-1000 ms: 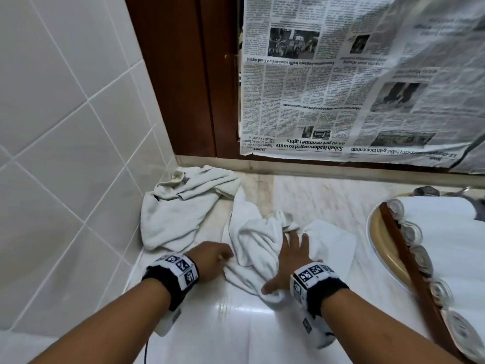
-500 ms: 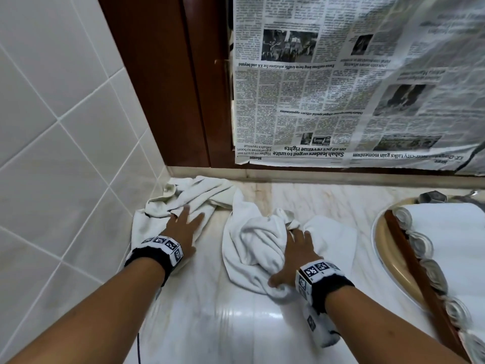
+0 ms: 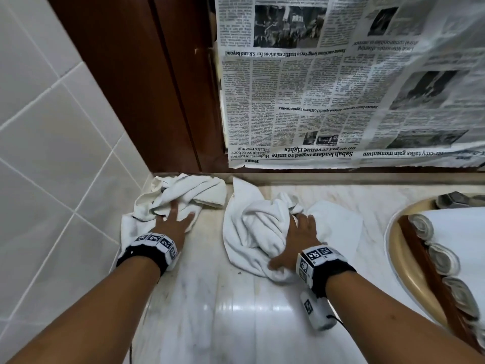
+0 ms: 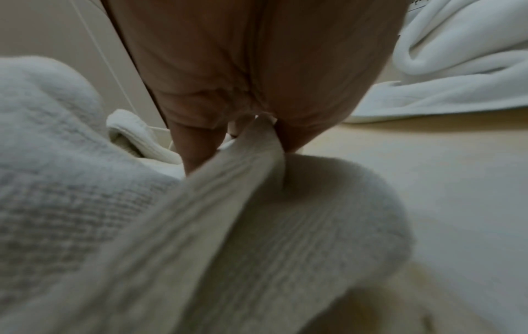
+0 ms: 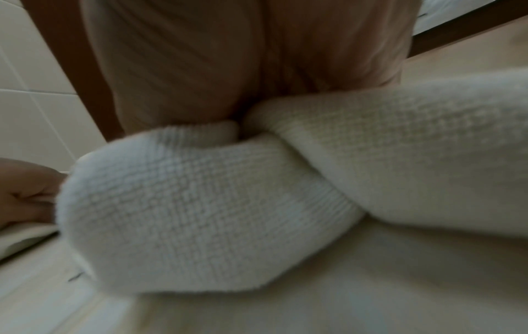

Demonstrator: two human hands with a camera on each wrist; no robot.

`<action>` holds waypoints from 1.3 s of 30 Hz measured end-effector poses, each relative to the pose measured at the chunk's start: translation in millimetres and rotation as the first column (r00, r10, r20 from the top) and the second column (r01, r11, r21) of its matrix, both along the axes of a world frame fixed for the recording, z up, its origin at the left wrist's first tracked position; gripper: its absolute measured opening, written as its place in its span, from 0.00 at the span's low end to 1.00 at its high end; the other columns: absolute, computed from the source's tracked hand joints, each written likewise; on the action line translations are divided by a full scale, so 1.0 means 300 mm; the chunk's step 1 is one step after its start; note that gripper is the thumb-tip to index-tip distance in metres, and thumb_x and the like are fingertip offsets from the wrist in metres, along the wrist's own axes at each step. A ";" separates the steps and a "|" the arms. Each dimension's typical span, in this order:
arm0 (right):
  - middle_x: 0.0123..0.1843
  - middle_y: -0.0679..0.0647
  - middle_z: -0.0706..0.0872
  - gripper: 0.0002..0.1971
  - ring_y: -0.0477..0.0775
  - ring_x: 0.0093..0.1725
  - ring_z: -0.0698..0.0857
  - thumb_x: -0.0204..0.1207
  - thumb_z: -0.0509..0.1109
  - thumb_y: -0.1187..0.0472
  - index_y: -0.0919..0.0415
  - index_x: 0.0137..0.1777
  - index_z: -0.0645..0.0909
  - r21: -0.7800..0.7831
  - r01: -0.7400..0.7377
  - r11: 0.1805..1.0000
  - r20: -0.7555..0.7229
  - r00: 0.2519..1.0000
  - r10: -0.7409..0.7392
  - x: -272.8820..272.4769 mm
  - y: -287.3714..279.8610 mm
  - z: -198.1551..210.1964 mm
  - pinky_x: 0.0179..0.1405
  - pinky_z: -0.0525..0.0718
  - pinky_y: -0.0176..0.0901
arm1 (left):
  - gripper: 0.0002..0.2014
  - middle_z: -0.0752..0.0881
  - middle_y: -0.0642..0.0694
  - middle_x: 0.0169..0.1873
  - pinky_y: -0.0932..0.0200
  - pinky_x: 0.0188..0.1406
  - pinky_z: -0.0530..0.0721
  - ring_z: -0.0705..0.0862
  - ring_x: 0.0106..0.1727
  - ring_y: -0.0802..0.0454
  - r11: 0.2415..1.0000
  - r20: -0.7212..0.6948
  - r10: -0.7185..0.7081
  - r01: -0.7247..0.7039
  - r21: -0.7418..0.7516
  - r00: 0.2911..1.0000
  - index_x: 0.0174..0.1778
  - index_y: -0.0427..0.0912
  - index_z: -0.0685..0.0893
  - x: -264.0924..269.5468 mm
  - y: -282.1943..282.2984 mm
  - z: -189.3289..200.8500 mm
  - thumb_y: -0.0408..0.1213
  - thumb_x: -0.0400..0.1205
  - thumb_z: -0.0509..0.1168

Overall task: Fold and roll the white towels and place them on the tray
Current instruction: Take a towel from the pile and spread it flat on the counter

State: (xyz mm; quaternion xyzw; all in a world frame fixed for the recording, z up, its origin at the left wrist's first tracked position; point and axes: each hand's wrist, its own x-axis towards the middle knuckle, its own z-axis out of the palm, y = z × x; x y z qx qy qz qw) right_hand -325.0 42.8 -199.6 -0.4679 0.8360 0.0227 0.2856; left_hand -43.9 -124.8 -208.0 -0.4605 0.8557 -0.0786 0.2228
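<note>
Head view showed my left hand (image 3: 174, 222) lying palm down with its fingers (image 3: 173, 206) spread and straight on the crumpled white terry towel (image 3: 183, 195) in the corner of the counter. In the left wrist view a fold of that cloth (image 4: 257, 162) rose up between two of my fingers (image 4: 197, 140); whether they squeezed it I could not tell. My right hand (image 3: 296, 243) pressed down on a second crumpled white towel (image 3: 257, 227), fingers (image 3: 304, 222) fairly straight and close together on top of the bunched part, thumb (image 3: 278, 264) stretched out across the near edge. The right wrist view showed a thick twist of that towel (image 5: 228, 203) bulging under my palm (image 5: 228, 56).

Both towels lay on the pale glossy marble counter (image 3: 236, 311), well to the left of the round beige tray (image 3: 399, 261). The second towel was the nearer to the tray, and the first one lay further left of it, against the white tiled wall (image 3: 65, 153). On the tray sat a row of rolled white towels (image 3: 443, 258), their spiral ends facing a dark wooden strip (image 3: 420, 253) that ran across the tray. Behind the tray and the loose towels a sheet of newspaper (image 3: 341, 88) hung upside down over a dark brown wooden frame (image 3: 157, 74).
</note>
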 end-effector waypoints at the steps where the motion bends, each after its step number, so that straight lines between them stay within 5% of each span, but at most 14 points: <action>1: 0.85 0.48 0.37 0.75 0.61 0.85 0.32 0.47 0.84 0.32 0.49 0.85 0.34 0.002 0.000 1.000 0.001 1.000 0.000 -0.007 -0.010 0.000 0.75 0.61 0.81 | 0.44 0.38 0.21 0.80 0.17 0.70 0.62 0.53 0.77 0.12 0.999 0.036 0.019 -0.021 0.033 0.999 0.86 0.59 0.51 -0.001 -0.014 -0.005 0.46 0.75 0.65; 3: 0.85 0.48 0.37 0.75 0.59 0.85 0.32 0.48 0.84 0.32 0.50 0.85 0.34 0.003 -0.004 1.000 -0.002 1.000 0.004 -0.020 -0.026 -0.004 0.74 0.60 0.82 | 0.38 0.35 0.24 0.81 0.18 0.73 0.58 0.45 0.80 0.16 0.995 0.016 0.080 -0.081 0.053 0.997 0.86 0.59 0.45 -0.016 -0.005 -0.006 0.47 0.81 0.55; 5: 0.85 0.48 0.37 0.75 0.59 0.85 0.32 0.48 0.84 0.31 0.50 0.85 0.34 0.002 -0.006 1.000 -0.007 1.000 0.006 -0.026 -0.036 -0.006 0.75 0.60 0.82 | 0.32 0.37 0.24 0.82 0.20 0.75 0.56 0.47 0.80 0.17 0.986 -0.014 0.156 -0.155 0.059 0.988 0.86 0.57 0.49 -0.055 0.036 0.028 0.47 0.84 0.49; 7: 0.84 0.48 0.39 0.75 0.59 0.85 0.33 0.48 0.84 0.32 0.49 0.85 0.35 -0.015 -0.003 1.000 -0.007 1.000 0.003 -0.030 -0.039 -0.009 0.75 0.60 0.82 | 0.27 0.52 0.27 0.82 0.28 0.75 0.62 0.58 0.79 0.21 0.968 -0.020 0.243 -0.241 0.067 0.970 0.82 0.50 0.61 -0.114 0.092 0.076 0.48 0.85 0.51; 10: 0.82 0.52 0.44 0.74 0.60 0.84 0.38 0.45 0.84 0.32 0.50 0.84 0.38 -0.052 -0.016 0.999 -0.024 1.000 0.015 -0.034 -0.030 -0.018 0.77 0.63 0.76 | 0.20 0.73 0.40 0.69 0.44 0.64 0.76 0.73 0.69 0.38 0.956 -0.160 0.294 -0.288 0.058 0.942 0.70 0.46 0.74 -0.210 0.189 0.137 0.49 0.84 0.57; 12: 0.81 0.55 0.47 0.75 0.61 0.84 0.42 0.44 0.83 0.32 0.51 0.84 0.40 -0.059 -0.035 0.998 -0.041 0.999 0.033 -0.035 -0.006 -0.019 0.77 0.66 0.72 | 0.19 0.73 0.42 0.67 0.45 0.61 0.76 0.73 0.68 0.40 0.979 -0.217 0.200 -0.186 0.081 0.955 0.70 0.46 0.73 -0.247 0.254 0.148 0.49 0.85 0.57; 15: 0.82 0.55 0.45 0.74 0.60 0.84 0.42 0.47 0.83 0.31 0.54 0.84 0.39 -0.012 -0.082 0.997 -0.063 0.995 0.081 -0.017 0.074 -0.008 0.76 0.66 0.72 | 0.22 0.69 0.41 0.73 0.43 0.68 0.75 0.71 0.71 0.38 0.952 -0.296 0.096 -0.001 0.305 0.950 0.77 0.49 0.69 -0.249 0.331 0.100 0.49 0.86 0.55; 18: 0.83 0.54 0.42 0.73 0.59 0.85 0.40 0.51 0.83 0.32 0.53 0.85 0.37 0.009 -0.115 0.993 -0.059 0.992 0.116 0.009 0.197 0.003 0.77 0.63 0.72 | 0.28 0.61 0.40 0.81 0.43 0.75 0.69 0.67 0.77 0.36 0.887 -0.336 0.222 -0.046 0.460 0.915 0.84 0.53 0.59 -0.239 0.387 0.036 0.48 0.87 0.56; 24: 0.83 0.53 0.37 0.73 0.58 0.85 0.37 0.51 0.82 0.33 0.52 0.85 0.35 0.056 -0.269 0.962 -0.028 0.962 0.271 0.056 0.443 0.016 0.81 0.55 0.72 | 0.23 0.71 0.32 0.72 0.49 0.68 0.71 0.73 0.72 0.34 0.767 -0.500 0.631 -0.380 0.518 0.593 0.75 0.34 0.66 -0.223 0.464 -0.024 0.38 0.85 0.60; 28: 0.84 0.51 0.33 0.73 0.58 0.84 0.29 0.53 0.82 0.33 0.52 0.84 0.31 0.080 -0.371 0.925 -0.022 0.927 0.374 0.095 0.557 0.018 0.80 0.49 0.74 | 0.25 0.81 0.33 0.66 0.53 0.59 0.77 0.80 0.66 0.36 0.719 -0.480 0.685 -0.405 0.565 0.548 0.67 0.31 0.77 -0.171 0.515 -0.047 0.46 0.80 0.69; 31: 0.85 0.51 0.35 0.74 0.58 0.84 0.29 0.50 0.82 0.31 0.51 0.84 0.32 0.052 -0.422 0.905 -0.004 0.906 0.423 0.114 0.643 -0.004 0.79 0.50 0.77 | 0.24 0.85 0.34 0.58 0.55 0.49 0.75 0.83 0.60 0.37 0.717 -0.435 0.675 -0.391 0.577 0.596 0.60 0.31 0.81 -0.149 0.633 -0.043 0.51 0.82 0.67; 33: 0.85 0.50 0.35 0.74 0.57 0.85 0.31 0.49 0.82 0.31 0.50 0.85 0.33 0.020 -0.433 0.901 0.010 0.901 0.433 0.103 0.698 -0.007 0.80 0.49 0.78 | 0.20 0.85 0.36 0.60 0.57 0.50 0.74 0.82 0.61 0.39 0.722 -0.477 0.675 -0.371 0.584 0.563 0.60 0.34 0.81 -0.130 0.735 -0.047 0.49 0.83 0.65; 36: 0.85 0.50 0.36 0.74 0.56 0.85 0.35 0.50 0.83 0.33 0.49 0.85 0.35 -0.014 -0.466 0.884 0.016 0.884 0.467 0.093 0.735 0.014 0.80 0.50 0.75 | 0.20 0.84 0.44 0.61 0.57 0.54 0.74 0.81 0.62 0.44 0.639 -0.520 0.768 -0.393 0.661 0.373 0.65 0.37 0.80 -0.083 0.899 -0.046 0.47 0.83 0.65; 39: 0.84 0.51 0.40 0.74 0.57 0.85 0.41 0.47 0.83 0.31 0.48 0.85 0.36 -0.062 -0.453 0.889 -0.005 0.891 0.454 0.105 0.787 -0.002 0.79 0.56 0.76 | 0.22 0.84 0.39 0.59 0.50 0.62 0.80 0.82 0.62 0.41 0.548 -0.548 0.828 -0.379 0.746 0.119 0.66 0.33 0.80 -0.058 1.040 -0.043 0.45 0.82 0.66</action>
